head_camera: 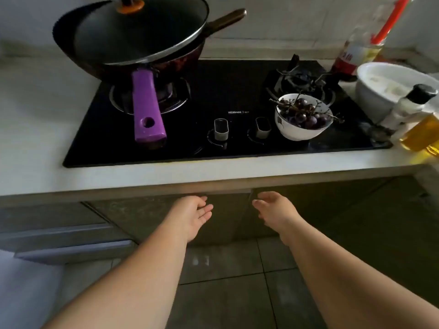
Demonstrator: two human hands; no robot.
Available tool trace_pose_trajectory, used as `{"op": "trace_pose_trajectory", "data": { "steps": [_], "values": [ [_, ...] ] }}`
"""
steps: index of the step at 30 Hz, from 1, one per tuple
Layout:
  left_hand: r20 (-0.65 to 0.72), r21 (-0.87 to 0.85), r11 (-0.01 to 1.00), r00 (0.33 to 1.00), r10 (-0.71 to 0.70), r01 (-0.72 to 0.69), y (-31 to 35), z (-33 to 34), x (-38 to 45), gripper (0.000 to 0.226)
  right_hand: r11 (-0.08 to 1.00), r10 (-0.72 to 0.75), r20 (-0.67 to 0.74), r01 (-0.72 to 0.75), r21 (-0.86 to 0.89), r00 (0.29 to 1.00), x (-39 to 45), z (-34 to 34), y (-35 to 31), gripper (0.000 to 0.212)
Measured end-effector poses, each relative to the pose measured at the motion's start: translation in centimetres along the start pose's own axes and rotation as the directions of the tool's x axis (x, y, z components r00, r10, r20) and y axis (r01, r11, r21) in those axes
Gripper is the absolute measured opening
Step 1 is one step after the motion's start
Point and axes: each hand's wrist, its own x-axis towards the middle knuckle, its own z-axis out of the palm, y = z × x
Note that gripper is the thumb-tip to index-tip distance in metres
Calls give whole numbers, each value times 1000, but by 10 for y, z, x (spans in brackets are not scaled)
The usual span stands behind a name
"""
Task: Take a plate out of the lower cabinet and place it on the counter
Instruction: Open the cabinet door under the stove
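Two hands, left hand [192, 214] and right hand [273, 210], reach empty with fingers loosely spread toward the shut cabinet [213, 217] doors under the counter [47, 129]; no plate shows. One hob [213, 96] carries two knobs, one lidded pan [133, 41], one bowl [303, 117] of grapes, and a blurred brand, perhaps "ROBAM". Three bottles stand at right.

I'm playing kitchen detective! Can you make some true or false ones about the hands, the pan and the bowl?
1. Both hands are empty. True: left hand and right hand hold nothing.
2. The pan handle is green. False: purple.
3. The bowl holds grapes. True.
4. A plate sits on the counter. False: none shows.
5. The pan has a lid on. True.
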Motion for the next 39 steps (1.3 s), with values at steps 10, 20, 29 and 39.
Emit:
{"op": "trace_pose_trajectory", "data": {
  "steps": [10,20,29,39],
  "values": [
    [3,-196,979,998,62,-60,-3,15,19,27,998,-53,-93,55,13,994,14,-6,13,44],
    [-81,-67,996,995,-66,61,-36,-27,-13,23,864,-211,131,247,-438,969,-36,34,21,35],
    [-36,218,975,998,-44,51,-71,-106,-71,11,845,-47,242,168,-508,969,-135,93,44,18],
    [-170,612,791,978,121,9,-67,-217,-131,34,769,5,561,356,-532,828,-220,199,30,12]
  ]
}}
